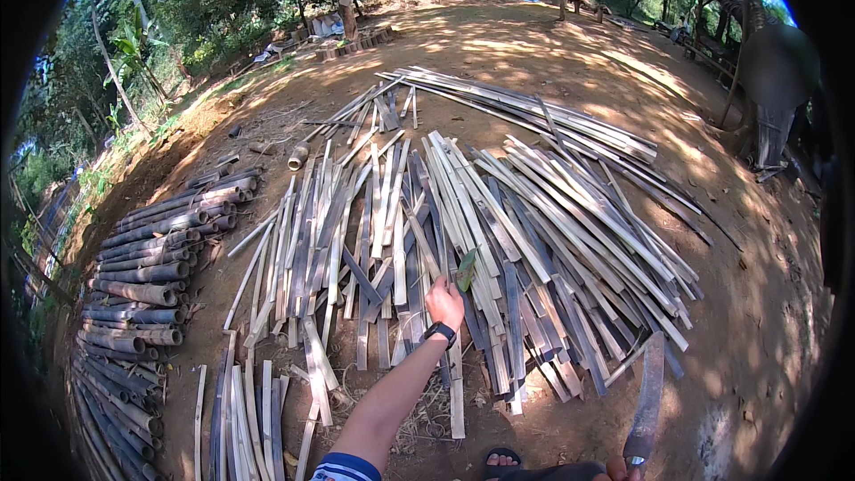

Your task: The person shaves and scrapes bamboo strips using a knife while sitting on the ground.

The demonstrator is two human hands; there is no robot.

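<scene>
My left hand (pixel 444 304), a watch (pixel 439 331) on its wrist, reaches over a wide pile of split bamboo slats (pixel 485 214). Its fingers are curled closed, and what they hold is hidden. A green leaf (pixel 466 271) shows right beside the fingertips; I cannot tell whether it is gripped or lying on the slats. At the lower edge my right hand (pixel 616 469), mostly cut off, is closed round the handle of a machete (pixel 646 405). The broad, worn blade points up and away from me, just off the near right end of the pile.
Dark bamboo poles (pixel 142 294) are stacked at the left. A smaller bundle of slats (pixel 249 419) lies at the near left, more slats (pixel 552 116) farther off. My sandalled foot (pixel 503 459) stands on bare earth. A person (pixel 777 89) is at the far right, near a wooden shelter (pixel 712 4).
</scene>
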